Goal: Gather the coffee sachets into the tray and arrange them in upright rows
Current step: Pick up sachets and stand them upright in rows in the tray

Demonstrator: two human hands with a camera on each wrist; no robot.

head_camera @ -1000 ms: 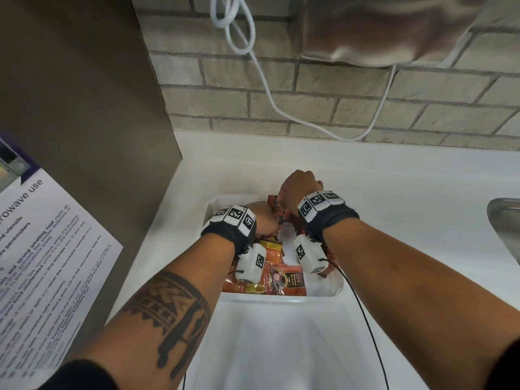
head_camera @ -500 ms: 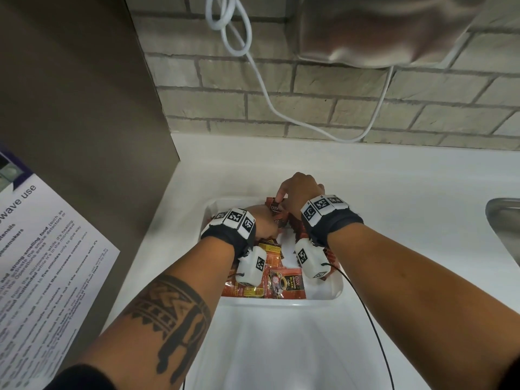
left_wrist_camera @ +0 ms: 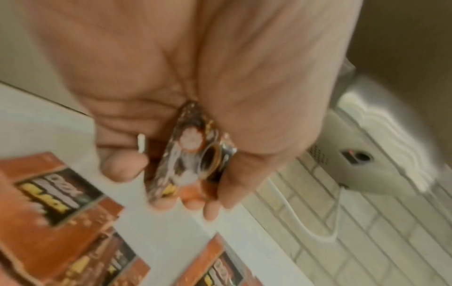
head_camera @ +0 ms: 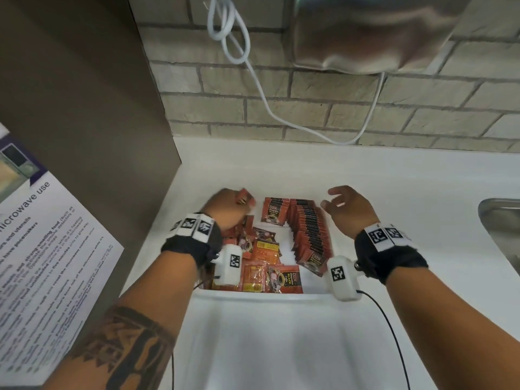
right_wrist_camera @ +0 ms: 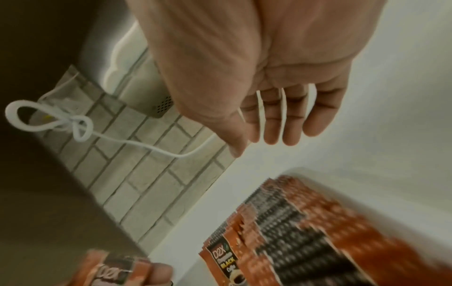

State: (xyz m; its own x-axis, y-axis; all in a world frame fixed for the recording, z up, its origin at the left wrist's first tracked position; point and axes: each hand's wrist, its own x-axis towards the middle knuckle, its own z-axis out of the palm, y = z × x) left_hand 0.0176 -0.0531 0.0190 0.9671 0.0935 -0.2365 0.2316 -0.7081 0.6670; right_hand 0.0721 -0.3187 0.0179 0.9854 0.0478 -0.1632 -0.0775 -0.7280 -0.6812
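A white tray [head_camera: 247, 294] on the counter holds orange-and-black coffee sachets. Along its right side stands a leaning row of sachets [head_camera: 309, 229], also in the right wrist view [right_wrist_camera: 305, 232]. Loose sachets [head_camera: 261, 257] lie flat in a heap at the left and front. My left hand [head_camera: 228, 206] hovers over the tray's far left corner and grips a small bunch of sachets [left_wrist_camera: 193, 154] between thumb and fingers. My right hand [head_camera: 343, 204] hangs just right of the row's far end, fingers spread and empty [right_wrist_camera: 276, 123].
A brown cabinet side [head_camera: 84, 108] stands close on the left with a microwave notice [head_camera: 42, 263] on it. The brick wall [head_camera: 281, 108] carries a white cable [head_camera: 253, 80] and a steel hand dryer [head_camera: 365, 32]. A steel sink rim [head_camera: 503, 220] lies at right.
Both hands were together over the tray's far middle. They have parted: the left went left holding sachets, the right let go and moved right, uncovering the row.
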